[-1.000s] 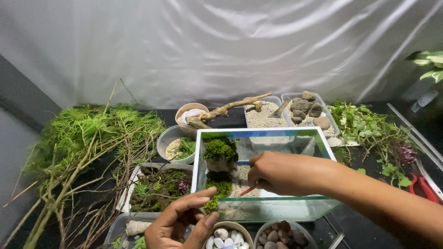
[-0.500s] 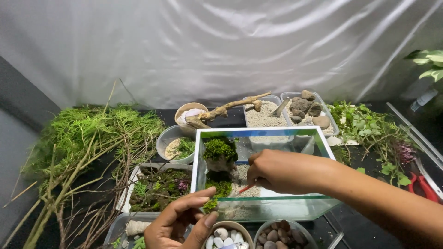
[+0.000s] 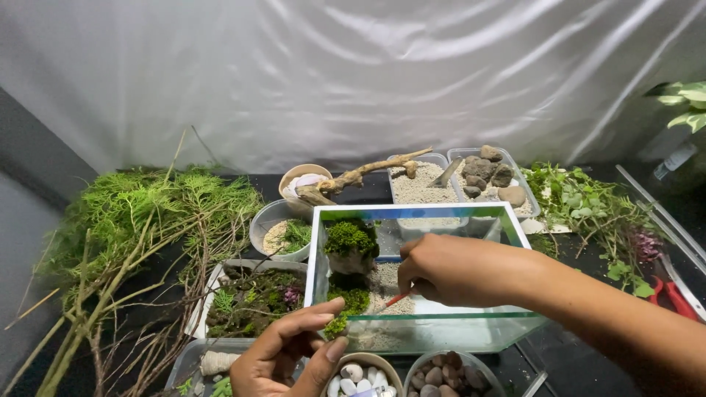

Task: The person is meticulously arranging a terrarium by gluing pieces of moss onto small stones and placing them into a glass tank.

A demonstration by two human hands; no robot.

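Observation:
A small glass tank (image 3: pixel 507 220) stands in the middle, with pale sand on its floor and a moss-topped stone (image 3: pixel 351 246) at its left. My right hand (image 3: pixel 448 268) reaches into the tank from the right and holds a thin red-tipped tool (image 3: pixel 397 298), its tip down on the sand beside low green moss (image 3: pixel 351 300). My left hand (image 3: pixel 290 356) hovers in front of the tank's near left corner, fingers curled around a small tuft of moss (image 3: pixel 334 327).
Feathery green branches (image 3: pixel 140 220) fill the left. A tray of soil and moss (image 3: pixel 250 298), bowls of pebbles (image 3: pixel 448 378), driftwood (image 3: pixel 360 176), trays of sand and stones (image 3: pixel 485 173), leafy cuttings (image 3: pixel 588 206) and red-handled cutters (image 3: pixel 669 294) ring the tank.

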